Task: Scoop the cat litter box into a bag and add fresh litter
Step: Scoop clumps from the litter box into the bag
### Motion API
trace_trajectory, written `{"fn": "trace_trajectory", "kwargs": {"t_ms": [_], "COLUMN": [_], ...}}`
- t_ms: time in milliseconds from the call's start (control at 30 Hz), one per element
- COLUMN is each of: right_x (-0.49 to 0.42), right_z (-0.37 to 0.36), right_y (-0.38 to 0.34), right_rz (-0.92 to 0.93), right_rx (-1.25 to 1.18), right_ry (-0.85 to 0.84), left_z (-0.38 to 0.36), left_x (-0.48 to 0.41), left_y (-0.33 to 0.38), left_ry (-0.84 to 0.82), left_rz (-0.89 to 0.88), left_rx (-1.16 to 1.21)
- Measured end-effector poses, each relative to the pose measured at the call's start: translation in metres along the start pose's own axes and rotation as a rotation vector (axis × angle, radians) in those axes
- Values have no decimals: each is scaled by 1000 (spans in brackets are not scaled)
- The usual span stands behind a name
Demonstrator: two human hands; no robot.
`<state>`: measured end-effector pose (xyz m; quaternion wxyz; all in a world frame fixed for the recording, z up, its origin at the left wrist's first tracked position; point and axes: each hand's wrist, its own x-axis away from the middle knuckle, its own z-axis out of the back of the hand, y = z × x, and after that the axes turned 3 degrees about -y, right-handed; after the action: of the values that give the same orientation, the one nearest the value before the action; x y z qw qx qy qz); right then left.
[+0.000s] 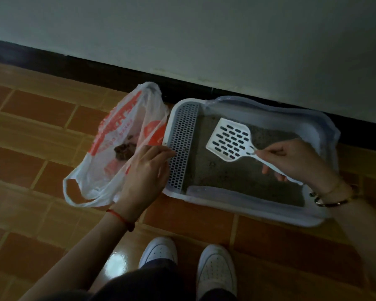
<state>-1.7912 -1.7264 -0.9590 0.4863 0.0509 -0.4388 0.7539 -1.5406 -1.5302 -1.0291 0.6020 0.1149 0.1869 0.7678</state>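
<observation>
Where the right hand [291, 161] closes round its thin handle: white slotted scoop [229, 139], head tilted, held over the grey litter [237, 177] and well apart from the bag. Left hand [143, 172]: fingers pinching the near edge of the plastic bag [115, 127] (white, red print), its mouth open just beside the litter box [269, 216]. Bag contents: dark clumps [124, 151]. Box: pale rim, litter spread over its bottom, perforated grate [181, 146] along its left end, set on tiled floor [41, 131] against a dark skirting [96, 68]. Wrists: red string [122, 218] left, bracelets [332, 196] right. Two white shoes [159, 253] below.
</observation>
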Motion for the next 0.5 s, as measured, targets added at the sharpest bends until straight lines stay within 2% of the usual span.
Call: {"fn": "trace_trajectory", "kwargs": {"t_ms": [200,500], "right_x": [10,4], "right_z": [1,-14], "right_y": [35,53], "right_rz": [-115,-175], "right_rx": [148,184], "right_ry": [-61,-199], "left_z": [-16,-22], "left_x": [-13,-18], "left_y": [7,10], "left_ry": [-49,-68], "left_rz": [-54,-74], "left_rx": [0,-2]}}
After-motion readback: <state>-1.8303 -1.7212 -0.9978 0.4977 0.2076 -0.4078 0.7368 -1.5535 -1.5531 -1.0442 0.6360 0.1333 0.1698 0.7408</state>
